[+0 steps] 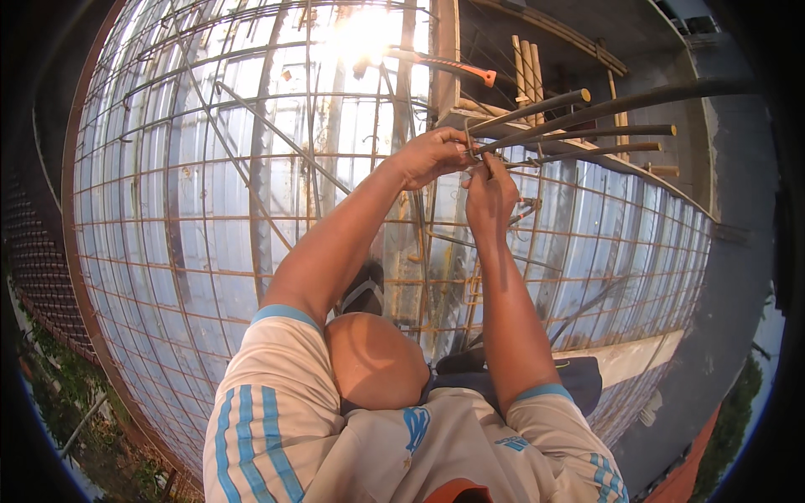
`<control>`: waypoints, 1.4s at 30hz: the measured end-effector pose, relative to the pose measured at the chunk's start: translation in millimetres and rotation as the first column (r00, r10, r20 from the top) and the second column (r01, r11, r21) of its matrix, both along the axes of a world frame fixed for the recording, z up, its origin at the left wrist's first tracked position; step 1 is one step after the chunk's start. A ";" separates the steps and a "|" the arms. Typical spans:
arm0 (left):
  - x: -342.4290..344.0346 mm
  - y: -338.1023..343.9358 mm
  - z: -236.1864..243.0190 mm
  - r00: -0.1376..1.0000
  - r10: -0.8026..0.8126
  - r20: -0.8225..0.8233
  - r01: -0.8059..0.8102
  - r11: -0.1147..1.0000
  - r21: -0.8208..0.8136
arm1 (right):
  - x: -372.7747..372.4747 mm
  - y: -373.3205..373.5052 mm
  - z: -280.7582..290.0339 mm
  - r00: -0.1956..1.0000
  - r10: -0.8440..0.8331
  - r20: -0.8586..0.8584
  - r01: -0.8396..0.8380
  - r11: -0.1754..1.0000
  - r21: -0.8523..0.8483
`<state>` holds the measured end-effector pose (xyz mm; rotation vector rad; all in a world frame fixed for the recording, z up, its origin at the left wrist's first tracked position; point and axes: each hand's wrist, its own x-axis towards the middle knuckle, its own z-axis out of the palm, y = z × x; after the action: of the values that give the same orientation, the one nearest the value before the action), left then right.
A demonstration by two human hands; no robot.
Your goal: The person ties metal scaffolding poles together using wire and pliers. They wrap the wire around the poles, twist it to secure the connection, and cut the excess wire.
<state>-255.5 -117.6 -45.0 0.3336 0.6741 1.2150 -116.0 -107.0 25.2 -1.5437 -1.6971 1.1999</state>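
Note:
At the ends of a bundle of long steel bars (629,132), a small bent metal tie (470,132) stands upright around or against the bars. My left hand (432,158) is closed, thumb and fingertips pinched at this tie from the left. My right hand (490,189) is just below and right of it, fingers curled at the bars; what it holds is hidden or too small to name. Just right of my right hand, a tool with dark and orange handles (524,214) lies on the rusty rebar mesh (201,225).
A hammer with an orange handle (453,65) lies above my hands, near bright glare. Corrugated metal decking (126,193) lies under the mesh. A timber-edged opening (662,101) with poles (527,63) is at upper right, beside a grey wall (729,251). My bare knee (373,360) is below.

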 end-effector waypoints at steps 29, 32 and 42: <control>-9.0 -0.9 44.0 0.891 -0.152 -0.429 0.130 0.988 -0.081 | 13.2 25.5 -22.0 0.938 0.185 0.294 -0.300 0.858 0.417; -7.8 -3.1 42.5 0.869 -0.133 -0.476 0.113 0.991 -0.070 | 12.6 24.1 -22.4 0.919 0.165 0.357 -0.330 0.818 0.471; 16.5 -11.7 30.7 0.879 0.039 -0.475 -0.069 0.997 -0.047 | 7.9 21.2 -15.0 0.930 0.143 0.338 -0.301 0.826 0.476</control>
<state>-238.9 -129.3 -14.3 0.5742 1.1509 1.1694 -108.2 -85.8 10.2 -1.2374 -2.2200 0.5374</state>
